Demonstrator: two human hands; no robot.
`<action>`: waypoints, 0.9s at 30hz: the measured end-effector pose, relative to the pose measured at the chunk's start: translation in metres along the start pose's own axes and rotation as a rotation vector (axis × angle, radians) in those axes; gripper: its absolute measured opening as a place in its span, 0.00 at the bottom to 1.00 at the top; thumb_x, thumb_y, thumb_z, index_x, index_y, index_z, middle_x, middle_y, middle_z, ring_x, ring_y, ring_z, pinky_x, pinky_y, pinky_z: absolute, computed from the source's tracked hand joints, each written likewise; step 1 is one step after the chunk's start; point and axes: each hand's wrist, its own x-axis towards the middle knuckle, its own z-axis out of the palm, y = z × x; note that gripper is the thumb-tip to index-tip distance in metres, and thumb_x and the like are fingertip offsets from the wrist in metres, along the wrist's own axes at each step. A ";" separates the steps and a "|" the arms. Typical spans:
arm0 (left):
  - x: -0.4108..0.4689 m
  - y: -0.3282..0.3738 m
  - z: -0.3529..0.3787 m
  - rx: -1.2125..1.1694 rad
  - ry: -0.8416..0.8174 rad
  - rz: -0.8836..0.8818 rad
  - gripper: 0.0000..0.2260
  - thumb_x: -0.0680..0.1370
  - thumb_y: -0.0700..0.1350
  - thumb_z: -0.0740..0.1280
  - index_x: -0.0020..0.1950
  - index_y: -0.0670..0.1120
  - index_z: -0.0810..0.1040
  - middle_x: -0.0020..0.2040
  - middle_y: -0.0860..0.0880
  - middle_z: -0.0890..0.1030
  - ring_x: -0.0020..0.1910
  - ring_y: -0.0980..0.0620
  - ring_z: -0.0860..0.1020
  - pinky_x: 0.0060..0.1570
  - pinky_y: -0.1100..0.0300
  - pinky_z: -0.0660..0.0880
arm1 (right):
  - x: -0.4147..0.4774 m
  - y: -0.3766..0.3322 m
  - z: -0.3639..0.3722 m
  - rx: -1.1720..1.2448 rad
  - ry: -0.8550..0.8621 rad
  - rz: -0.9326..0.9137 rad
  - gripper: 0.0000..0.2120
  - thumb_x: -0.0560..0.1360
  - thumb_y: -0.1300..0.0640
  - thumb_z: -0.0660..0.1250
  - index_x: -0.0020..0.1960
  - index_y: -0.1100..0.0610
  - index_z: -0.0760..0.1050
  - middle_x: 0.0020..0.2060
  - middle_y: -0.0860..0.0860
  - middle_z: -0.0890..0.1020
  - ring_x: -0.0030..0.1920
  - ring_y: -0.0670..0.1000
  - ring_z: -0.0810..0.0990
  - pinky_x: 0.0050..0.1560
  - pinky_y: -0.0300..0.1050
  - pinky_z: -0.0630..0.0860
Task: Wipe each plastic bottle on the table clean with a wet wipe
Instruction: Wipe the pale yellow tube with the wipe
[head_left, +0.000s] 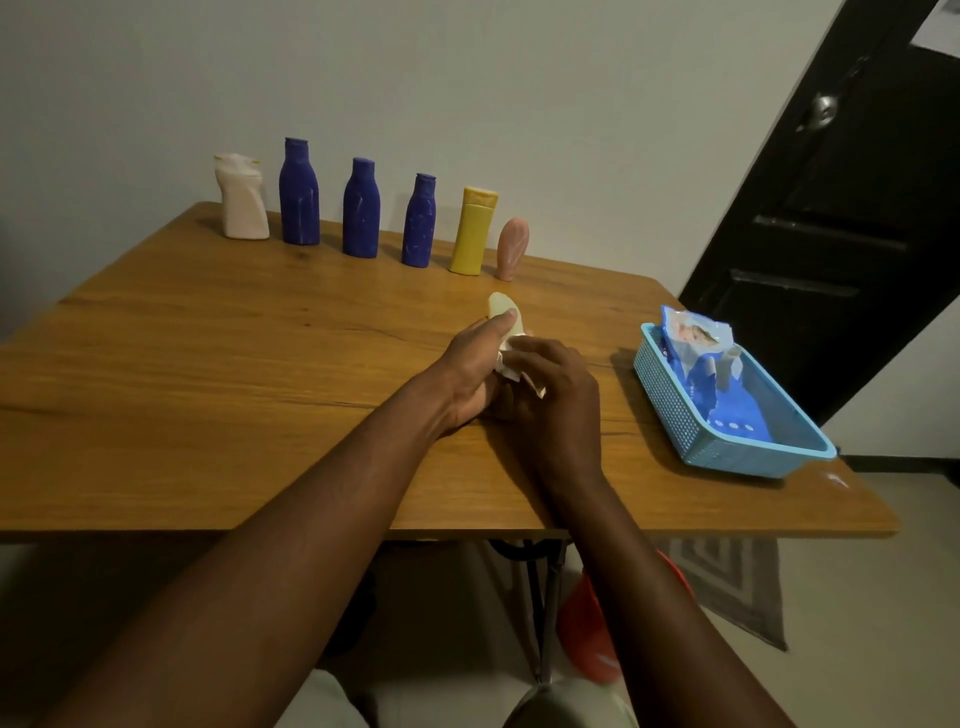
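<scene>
Wiping small pale-yellow bottle (502, 306), held low over surface (208, 364), centre-right, in front of row of six bottles (361, 208).
L hand (470, 371): fingers (498, 325) wrapped round bottle body, thumb up its side.
R hand (558, 387): fingers (540, 353) pinch wet wipe (511, 361) against bottle.
Bottle prob light, stiff plastic, slick once wet, so grip round body, not the tip.
Wipe soft, limp; keep bunched.
Wipes pack (696, 335) in blue basket (670, 395), right.

Three blue bottles (299, 192) (361, 208) (420, 221), one white bottle (241, 200), one yellow bottle (471, 234), one pink bottle (512, 248), one cream bottle (501, 304), one wipe (506, 359), one basket (670, 410).
</scene>
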 end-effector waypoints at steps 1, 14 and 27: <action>0.000 0.000 0.000 -0.033 0.005 -0.008 0.13 0.86 0.48 0.63 0.66 0.40 0.74 0.55 0.41 0.81 0.51 0.47 0.81 0.61 0.48 0.79 | 0.000 0.001 -0.001 0.046 0.026 0.020 0.13 0.74 0.60 0.73 0.58 0.56 0.84 0.57 0.50 0.84 0.59 0.48 0.80 0.57 0.48 0.80; 0.006 -0.003 -0.002 0.013 -0.008 0.024 0.13 0.86 0.49 0.62 0.65 0.42 0.75 0.56 0.42 0.82 0.55 0.46 0.81 0.61 0.48 0.79 | 0.000 0.002 0.000 0.000 0.019 -0.008 0.15 0.73 0.64 0.75 0.59 0.57 0.84 0.59 0.52 0.83 0.60 0.50 0.80 0.58 0.46 0.79; 0.007 -0.002 0.000 -0.031 -0.021 0.027 0.13 0.87 0.47 0.62 0.68 0.42 0.73 0.53 0.43 0.81 0.51 0.48 0.80 0.61 0.48 0.79 | 0.002 0.004 -0.003 0.110 0.048 0.054 0.14 0.72 0.66 0.74 0.57 0.57 0.84 0.55 0.50 0.84 0.56 0.47 0.81 0.54 0.47 0.80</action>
